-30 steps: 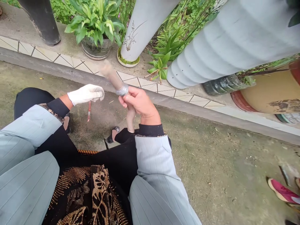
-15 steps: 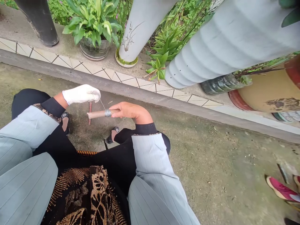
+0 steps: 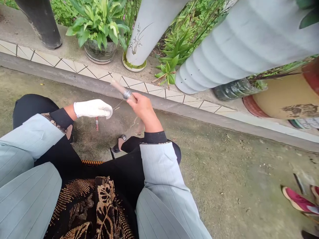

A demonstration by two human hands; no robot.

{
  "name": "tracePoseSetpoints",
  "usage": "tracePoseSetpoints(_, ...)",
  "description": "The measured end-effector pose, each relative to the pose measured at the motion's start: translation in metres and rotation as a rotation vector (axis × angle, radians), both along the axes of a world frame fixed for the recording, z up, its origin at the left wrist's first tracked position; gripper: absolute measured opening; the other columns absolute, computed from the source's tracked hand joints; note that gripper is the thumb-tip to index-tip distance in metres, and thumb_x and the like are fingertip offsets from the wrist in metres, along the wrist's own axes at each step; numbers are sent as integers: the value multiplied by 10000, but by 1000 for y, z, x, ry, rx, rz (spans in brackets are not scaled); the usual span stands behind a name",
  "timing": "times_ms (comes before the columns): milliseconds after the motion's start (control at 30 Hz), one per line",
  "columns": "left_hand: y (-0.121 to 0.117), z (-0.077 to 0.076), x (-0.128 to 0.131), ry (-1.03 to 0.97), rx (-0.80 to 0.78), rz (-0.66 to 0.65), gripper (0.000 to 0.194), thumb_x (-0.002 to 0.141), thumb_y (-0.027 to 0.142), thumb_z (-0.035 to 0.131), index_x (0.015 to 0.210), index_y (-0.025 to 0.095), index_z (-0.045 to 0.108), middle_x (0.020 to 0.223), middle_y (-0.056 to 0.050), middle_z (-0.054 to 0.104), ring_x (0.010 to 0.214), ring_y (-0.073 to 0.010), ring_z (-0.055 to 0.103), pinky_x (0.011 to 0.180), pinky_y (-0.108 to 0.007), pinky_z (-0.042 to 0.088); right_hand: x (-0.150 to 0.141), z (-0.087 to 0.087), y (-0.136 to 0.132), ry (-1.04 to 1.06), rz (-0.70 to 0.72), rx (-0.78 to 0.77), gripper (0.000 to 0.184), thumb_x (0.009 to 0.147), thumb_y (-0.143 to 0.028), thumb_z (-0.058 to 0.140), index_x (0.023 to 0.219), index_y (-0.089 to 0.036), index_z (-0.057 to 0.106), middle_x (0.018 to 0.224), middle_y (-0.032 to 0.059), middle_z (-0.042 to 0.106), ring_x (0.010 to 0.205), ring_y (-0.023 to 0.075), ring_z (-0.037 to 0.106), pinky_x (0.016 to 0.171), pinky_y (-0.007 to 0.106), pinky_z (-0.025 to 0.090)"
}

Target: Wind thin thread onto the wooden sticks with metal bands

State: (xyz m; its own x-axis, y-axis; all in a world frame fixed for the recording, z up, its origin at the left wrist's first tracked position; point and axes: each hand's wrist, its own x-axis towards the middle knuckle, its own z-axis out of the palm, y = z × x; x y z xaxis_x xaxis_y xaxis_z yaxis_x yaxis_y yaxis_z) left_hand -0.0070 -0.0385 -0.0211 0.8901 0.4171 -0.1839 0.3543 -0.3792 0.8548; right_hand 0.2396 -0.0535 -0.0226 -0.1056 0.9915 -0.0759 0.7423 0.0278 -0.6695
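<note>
My bare right hand (image 3: pixel 144 108) is wrapped round one end of a pale stick (image 3: pixel 118 87), which points up and to the left and is a little blurred. Near my fingers a coil of thin grey wire (image 3: pixel 127 94) is wound about the stick. From that coil a fine strand runs down to my left hand (image 3: pixel 94 109). A white glove covers my left hand, and its fingers are closed on the strand. On the ground just below the glove lies a short reddish stick (image 3: pixel 97 123), partly hidden by the glove.
Ahead runs a low ledge with a tiled edge (image 3: pixel 99 73). On it stand a potted plant (image 3: pixel 101 49), a white pillar-shaped pot (image 3: pixel 141 39), a ribbed grey column (image 3: pixel 224 49) and a tan pot (image 3: pixel 281 96). At right, another person's red shoe (image 3: pixel 296 199) rests on the concrete.
My right hand has swung the stick up and away, tilting it from nearly level to steeply slanted. My gloved left hand has shifted slightly right and down.
</note>
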Motion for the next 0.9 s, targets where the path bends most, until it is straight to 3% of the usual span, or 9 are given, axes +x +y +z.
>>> tracePoseSetpoints(133,5,5,-6,22,109,9,239,860,300,482,808,148,659,783,-4,657,704,-113,552,691,-197,408,-7,-1,-5,-323,382,-214,161,821,-265,623,936,-180,697,778,36,640,701,151,511,639,273,328)
tracePoseSetpoints(267,11,-2,-11,18,105,104,230,844,311,504,787,142,648,765,-8,650,723,-124,566,720,-210,423,-10,12,-12,-74,805,-543,189,800,-273,629,953,-211,721,700,-33,595,596,92,460,586,237,316)
tracePoseSetpoints(367,13,-11,-11,-78,-28,222,290,855,396,532,797,130,633,769,-29,647,661,-114,549,647,-220,425,-6,25,-17,311,716,-446,293,796,-370,664,1035,-203,690,718,-38,580,576,79,444,568,229,350)
tracePoseSetpoints(500,11,-14,-8,-196,-144,317,338,878,448,545,827,130,647,711,-37,626,546,-84,477,540,-209,386,-1,30,-14,738,272,-86,428,846,-584,585,1059,-212,605,726,-19,528,558,82,431,548,238,398)
tracePoseSetpoints(567,7,-9,-6,-136,-124,252,281,865,398,573,819,139,673,671,-25,615,539,-87,483,539,-208,385,2,24,-8,740,81,31,453,894,-626,476,1102,-235,572,744,-6,521,567,97,443,550,248,412)
tracePoseSetpoints(667,0,0,-4,-45,-96,102,215,857,327,565,816,159,693,695,-16,630,555,-91,510,544,-203,384,6,9,2,406,-57,69,392,929,-543,450,1115,-228,591,752,18,555,625,138,487,588,273,417)
tracePoseSetpoints(733,-1,4,-4,-15,-87,59,197,854,303,550,830,172,695,741,-13,650,587,-98,542,563,-202,396,6,-2,4,56,-31,28,304,896,-432,544,1074,-202,632,784,49,605,703,175,526,644,293,406)
tracePoseSetpoints(800,1,6,-7,-17,-82,77,185,844,289,548,836,174,692,762,-13,659,624,-111,569,591,-207,412,5,-9,3,-221,114,-65,233,848,-329,609,1022,-186,668,815,67,641,750,192,540,675,295,376)
tracePoseSetpoints(900,9,5,-14,-69,-53,180,175,823,281,569,816,159,694,751,-19,654,653,-119,571,628,-220,423,3,-9,-2,-291,457,-260,186,817,-278,626,968,-196,699,781,25,644,704,153,515,651,266,333)
